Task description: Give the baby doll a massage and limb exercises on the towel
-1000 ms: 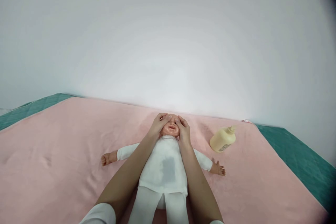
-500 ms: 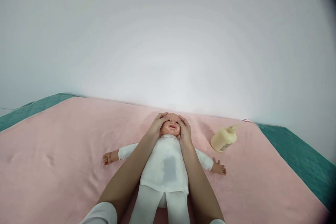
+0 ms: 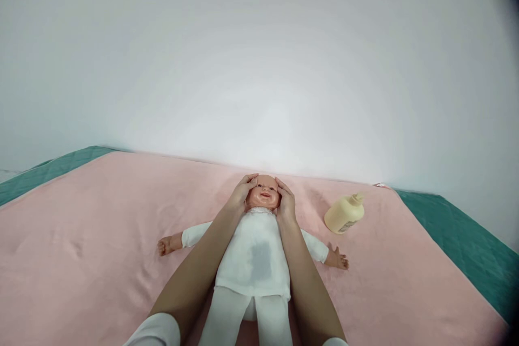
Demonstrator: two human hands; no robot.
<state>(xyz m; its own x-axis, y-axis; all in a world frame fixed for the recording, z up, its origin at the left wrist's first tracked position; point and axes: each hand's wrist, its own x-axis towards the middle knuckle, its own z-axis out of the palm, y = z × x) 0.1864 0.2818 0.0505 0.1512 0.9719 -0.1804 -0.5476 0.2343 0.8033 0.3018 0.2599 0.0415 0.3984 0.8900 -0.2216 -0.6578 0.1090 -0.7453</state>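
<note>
A baby doll (image 3: 253, 257) in white clothes lies on its back with its arms spread, and a grey patch shows on its shirt. My left hand (image 3: 242, 191) is cupped round one side of the doll's head (image 3: 265, 194), its fingers curving over toward the forehead. On the opposite side my right hand (image 3: 286, 199) lies against the head in the same way. Both hands hold the head between them, and the doll's eyes and mouth show in the gap. The palms are hidden, and the thumbs are hard to make out.
A pale yellow pump bottle (image 3: 344, 214) stands tilted in view on the pink sheet (image 3: 89, 227), right of the doll. Green quilted bedding (image 3: 458, 238) shows past the sheet at both sides. A plain white wall (image 3: 259, 65) rises behind the bed.
My thumbs have slid outward from beside the doll's eyes toward the sides of its head, so more of its face shows. Both hands stay on the head.
</note>
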